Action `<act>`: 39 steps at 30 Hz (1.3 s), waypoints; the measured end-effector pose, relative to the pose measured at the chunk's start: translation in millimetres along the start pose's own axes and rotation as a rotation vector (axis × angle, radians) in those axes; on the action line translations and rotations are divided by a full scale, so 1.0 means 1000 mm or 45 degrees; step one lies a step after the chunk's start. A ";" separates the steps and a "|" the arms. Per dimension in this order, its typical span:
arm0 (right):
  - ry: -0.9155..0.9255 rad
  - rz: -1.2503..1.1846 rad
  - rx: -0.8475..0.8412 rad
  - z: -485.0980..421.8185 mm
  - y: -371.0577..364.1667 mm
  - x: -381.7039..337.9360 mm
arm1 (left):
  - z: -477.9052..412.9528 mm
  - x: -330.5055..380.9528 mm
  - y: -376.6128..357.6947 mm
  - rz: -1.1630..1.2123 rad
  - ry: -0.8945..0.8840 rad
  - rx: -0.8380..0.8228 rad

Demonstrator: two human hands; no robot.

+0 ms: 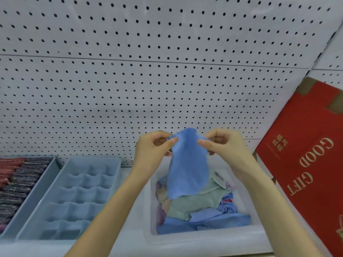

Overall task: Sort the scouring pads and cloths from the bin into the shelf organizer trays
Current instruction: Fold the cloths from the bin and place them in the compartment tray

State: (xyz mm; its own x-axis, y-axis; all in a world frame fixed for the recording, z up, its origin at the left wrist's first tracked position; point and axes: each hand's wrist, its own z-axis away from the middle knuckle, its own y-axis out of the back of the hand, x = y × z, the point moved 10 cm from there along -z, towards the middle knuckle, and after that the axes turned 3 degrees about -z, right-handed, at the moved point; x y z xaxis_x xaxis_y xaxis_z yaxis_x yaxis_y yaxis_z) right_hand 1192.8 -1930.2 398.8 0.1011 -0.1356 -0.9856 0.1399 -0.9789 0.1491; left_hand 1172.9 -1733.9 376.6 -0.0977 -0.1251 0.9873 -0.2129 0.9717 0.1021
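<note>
Both hands up over the bin (201, 239) now; the left hand (152, 147) and the right hand (222, 143) each pinch a top corner of a blue cloth (185, 169), thumb against forefinger, so it hangs open between them just above the heap of other cloths (196, 206); this looks like the step of lifting one piece clear and spreading it before it is folded or rolled; the divided tray (74, 199) waits to the left with its cells apparently unfilled, and beside it the far-left tray (33, 197) already holds rows of scouring pads (20, 179); next move, I'd judge, wants the cloth gathered small enough for one cell, then carried left across the shelf.
</note>
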 end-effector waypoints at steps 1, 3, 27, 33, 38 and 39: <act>-0.006 -0.088 0.021 0.003 -0.006 0.001 | 0.004 0.001 -0.003 0.042 0.003 -0.016; 0.009 -0.211 0.061 0.007 -0.015 0.000 | 0.012 0.004 -0.011 0.124 0.002 -0.062; 0.173 -0.154 0.006 0.037 -0.036 -0.024 | 0.042 0.016 -0.013 0.386 0.020 -0.172; 0.332 -0.050 0.102 0.046 -0.039 -0.028 | 0.046 0.016 -0.013 0.414 0.017 -0.196; 0.216 -0.282 0.236 0.042 -0.027 -0.017 | 0.042 0.021 -0.001 0.141 -0.092 -0.089; 0.176 -0.309 0.219 0.041 -0.027 -0.014 | 0.040 0.020 0.006 0.032 -0.118 -0.016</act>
State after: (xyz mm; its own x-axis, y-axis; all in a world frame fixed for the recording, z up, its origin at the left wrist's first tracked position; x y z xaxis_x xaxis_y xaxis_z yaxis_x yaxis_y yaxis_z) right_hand 1147.6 -1907.6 405.4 0.2194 0.1150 -0.9688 0.0094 -0.9932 -0.1158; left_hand 1131.2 -1738.4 391.8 -0.1923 -0.1180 0.9742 -0.1974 0.9771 0.0794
